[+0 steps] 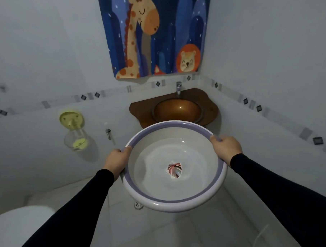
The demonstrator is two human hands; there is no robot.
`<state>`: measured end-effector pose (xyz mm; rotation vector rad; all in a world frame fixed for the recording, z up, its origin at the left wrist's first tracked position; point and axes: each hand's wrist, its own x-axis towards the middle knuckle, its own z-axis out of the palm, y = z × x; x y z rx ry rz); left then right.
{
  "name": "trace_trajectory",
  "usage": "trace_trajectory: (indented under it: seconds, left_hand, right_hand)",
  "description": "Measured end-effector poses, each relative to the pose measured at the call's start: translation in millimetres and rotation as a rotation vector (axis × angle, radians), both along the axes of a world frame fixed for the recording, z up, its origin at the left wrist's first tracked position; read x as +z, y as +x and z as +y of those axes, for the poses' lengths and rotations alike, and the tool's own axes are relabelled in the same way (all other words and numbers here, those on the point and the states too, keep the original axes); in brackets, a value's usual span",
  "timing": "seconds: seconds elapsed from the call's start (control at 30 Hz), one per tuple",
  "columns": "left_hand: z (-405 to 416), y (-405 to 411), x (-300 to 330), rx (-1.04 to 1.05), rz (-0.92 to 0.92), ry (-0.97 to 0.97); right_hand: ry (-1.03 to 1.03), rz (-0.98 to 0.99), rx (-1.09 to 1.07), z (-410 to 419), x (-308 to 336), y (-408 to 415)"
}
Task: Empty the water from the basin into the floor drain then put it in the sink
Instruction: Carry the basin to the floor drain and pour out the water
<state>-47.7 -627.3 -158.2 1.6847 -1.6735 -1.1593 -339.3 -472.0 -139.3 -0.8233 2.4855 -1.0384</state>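
Note:
I hold a round white basin [173,202] with a purple band under its rim, level in front of me above the floor. Water lies in its bottom and a leaf print shows at the centre. My left hand [116,162] grips the rim on the left side, my right hand [226,148] grips it on the right. The small round floor drain [138,205] peeks out on the tiles just under the basin's left edge. Beyond the basin, a brown bowl sink [177,110] sits in a wooden corner counter with a chrome tap [178,87].
A white toilet [22,224] stands at the lower left. On the left wall hang a yellow-green holder [71,119] with a clear cup [77,140] and a small chrome valve [108,133]. A blue giraffe-and-lion curtain [154,34] hangs above the sink.

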Motion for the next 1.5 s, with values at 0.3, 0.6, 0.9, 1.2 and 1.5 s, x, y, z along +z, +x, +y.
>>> trace_trajectory:
  seconds: [0.3,0.6,0.9,1.2,1.5]
  left_hand:
    - [-55,-58,2,0.254,0.009,0.002]
    - [-120,-45,-3,0.4,0.065,0.045]
    - [-171,2,-23,0.576,0.086,0.075]
    - [-163,43,-59,0.877,0.102,0.125]
    - [-130,41,-128,1.187,0.11,0.235]
  right_hand:
    - [0.001,-0.004,0.263,-123,19,-90]
    - [0.004,0.026,0.516,-256,16,-93]
    - [0.04,0.047,0.741,-369,-10,-43]
    - [0.121,-0.031,1.072,-465,-54,26]
    - [0.262,-0.141,1.364,-519,-136,84]
